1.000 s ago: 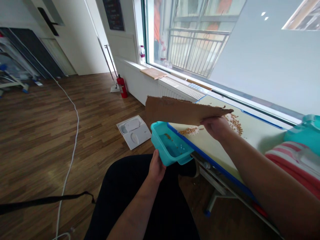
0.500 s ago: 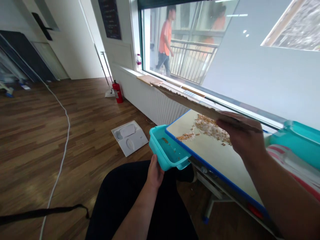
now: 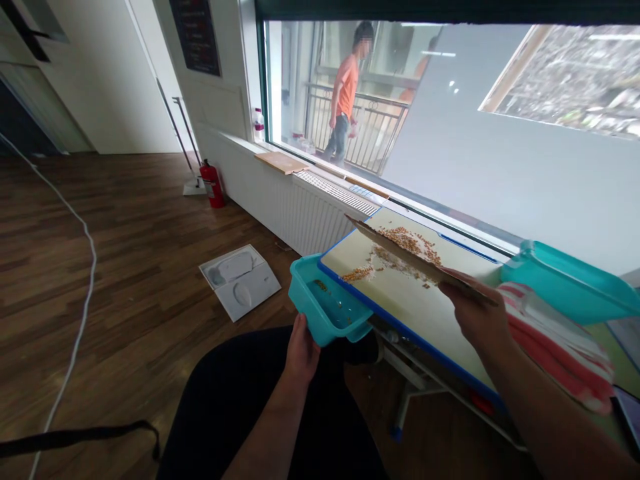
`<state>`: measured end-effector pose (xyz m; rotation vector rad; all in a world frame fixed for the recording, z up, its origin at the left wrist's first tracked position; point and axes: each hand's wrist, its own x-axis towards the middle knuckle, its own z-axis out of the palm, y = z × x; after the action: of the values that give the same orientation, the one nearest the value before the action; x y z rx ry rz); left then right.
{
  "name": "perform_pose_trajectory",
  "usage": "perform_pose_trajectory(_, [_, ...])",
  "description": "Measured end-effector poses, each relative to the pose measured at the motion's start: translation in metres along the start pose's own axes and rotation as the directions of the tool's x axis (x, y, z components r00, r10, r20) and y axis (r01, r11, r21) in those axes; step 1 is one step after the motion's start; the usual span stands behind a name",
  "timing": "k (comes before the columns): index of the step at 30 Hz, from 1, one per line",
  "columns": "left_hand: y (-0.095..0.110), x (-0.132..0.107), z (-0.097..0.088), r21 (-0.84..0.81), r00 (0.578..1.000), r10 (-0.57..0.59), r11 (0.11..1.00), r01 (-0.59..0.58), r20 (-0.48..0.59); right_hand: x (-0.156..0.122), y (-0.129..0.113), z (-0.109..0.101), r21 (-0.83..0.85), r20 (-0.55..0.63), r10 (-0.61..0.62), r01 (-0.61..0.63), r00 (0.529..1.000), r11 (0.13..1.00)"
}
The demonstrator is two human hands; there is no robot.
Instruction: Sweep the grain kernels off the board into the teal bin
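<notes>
My left hand [image 3: 303,350] grips the near side of a turquoise plastic tub [image 3: 305,293], held just under the table's edge. A few kernels and some wet-looking bits lie in the tub's bottom. My right hand [image 3: 473,310] is closed on one end of a long strip of cardboard [image 3: 400,252], which slants over the tabletop [image 3: 430,313]. Orange-yellow corn kernels [image 3: 407,240] and pale grains [image 3: 395,260] lie spread on both sides of the strip. A smaller group of kernels [image 3: 357,274] sits close to the table's blue rim, by the tub.
At the right stand another turquoise tub [image 3: 565,280] and a red-and-white towel [image 3: 555,340]. A radiator [image 3: 300,207] runs under the window. On the floor are a white open box [image 3: 240,280], a fire extinguisher [image 3: 212,184] and a cable [image 3: 89,267]. A person [image 3: 345,93] is outside.
My right hand has lowered the cardboard strip toward the tabletop, bringing it across the grains. My left hand still holds the tub at the edge. The view has turned right; the person outside has walked on.
</notes>
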<state>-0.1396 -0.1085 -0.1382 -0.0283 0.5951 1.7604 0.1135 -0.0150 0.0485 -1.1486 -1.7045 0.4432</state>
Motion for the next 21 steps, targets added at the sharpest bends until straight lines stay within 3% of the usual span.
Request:
perform_pose_trajectory(9, [-0.002, 0.004, -0.003, 0.002, 0.998, -0.019, 1.000, 0.019, -0.054, 0.026, -0.004, 0.025, -0.059, -0.029, 0.135, -0.136, 0.990, 0.989])
perform_pose_trajectory(15, [-0.001, 0.004, -0.003, 0.035, 1.000, 0.005, 0.999, -0.004, -0.025, 0.025, 0.002, 0.032, -0.065, -0.032, 0.075, -0.077, 0.997, 0.995])
perform_pose_trajectory(21, [0.000, 0.003, -0.002, 0.050, 1.000, -0.004, 0.999, 0.005, -0.026, 0.025, 0.020, 0.035, -0.048, -0.043, 0.102, -0.104, 0.994, 0.993])
